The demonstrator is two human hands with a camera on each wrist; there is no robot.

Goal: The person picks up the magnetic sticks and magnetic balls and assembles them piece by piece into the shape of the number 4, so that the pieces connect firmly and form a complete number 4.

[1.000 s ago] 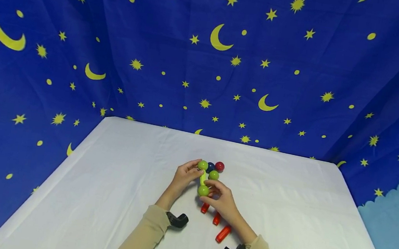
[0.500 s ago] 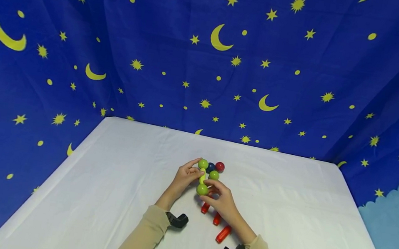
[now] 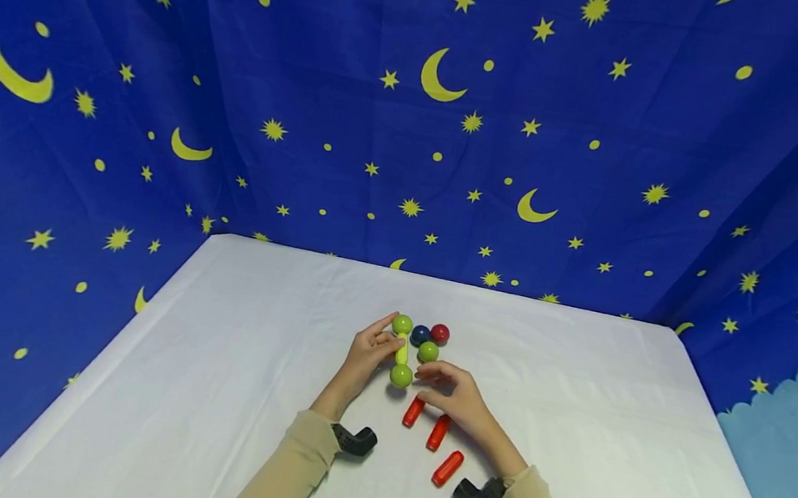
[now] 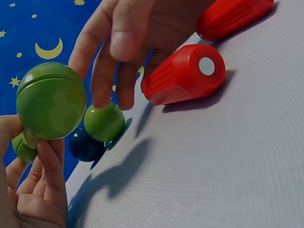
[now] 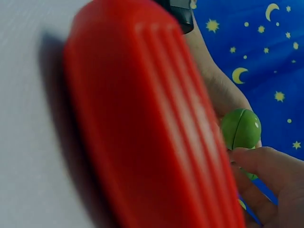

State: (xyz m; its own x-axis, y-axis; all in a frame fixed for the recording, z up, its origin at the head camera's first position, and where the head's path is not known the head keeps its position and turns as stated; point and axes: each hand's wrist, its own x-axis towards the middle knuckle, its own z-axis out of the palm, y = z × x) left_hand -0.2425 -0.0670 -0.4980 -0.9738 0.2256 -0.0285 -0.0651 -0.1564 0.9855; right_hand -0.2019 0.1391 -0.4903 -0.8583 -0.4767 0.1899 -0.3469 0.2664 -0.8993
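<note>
My left hand (image 3: pixel 363 362) pinches a yellow-green rod (image 3: pixel 401 352) that has a green ball (image 3: pixel 402 324) at its far end and another green ball (image 3: pixel 401 376) at its near end. In the left wrist view the nearer ball (image 4: pixel 51 100) looms large above the thumb. My right hand (image 3: pixel 457 397) is apart from that piece, its fingers loosely bent with nothing between them. Just under its thumb lies a red rod (image 3: pixel 412 413), and a second red rod (image 3: pixel 439 433) is beside the palm.
Beyond the hands sit a loose green ball (image 3: pixel 428 352), a dark blue ball (image 3: pixel 420 336) and a red ball (image 3: pixel 439 334). A third red rod (image 3: pixel 447 468) lies nearer the right wrist. Blue star-patterned cloth (image 3: pixel 359 92) walls the white table (image 3: pixel 267 333).
My right hand has let go of the near green ball and drawn back to the right. The left hand has shifted the rod with its balls slightly left.
</note>
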